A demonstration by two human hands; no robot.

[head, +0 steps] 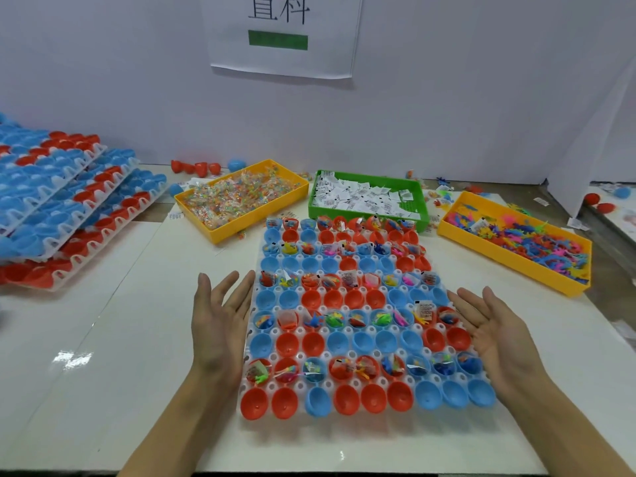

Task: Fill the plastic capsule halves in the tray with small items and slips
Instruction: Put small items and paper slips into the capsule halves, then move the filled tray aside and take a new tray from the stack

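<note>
A white tray (246, 359) lies in front of me, packed with rows of red and blue capsule halves (347, 342). Alternate rows hold small coloured toys and printed slips; the rows between them are bare cups. My left hand (220, 325) hovers at the tray's left edge, palm turned inward, fingers straight, holding nothing. My right hand (488, 335) mirrors it at the tray's right edge, palm up and fingers relaxed, over the outermost cups.
A yellow bin of wrapped candies (241, 201) sits behind the tray on the left, a green bin of slips (368, 197) in the middle, a yellow bin of rubber toys (516, 242) on the right. Stacked trays of capsule halves (69, 204) stand at far left.
</note>
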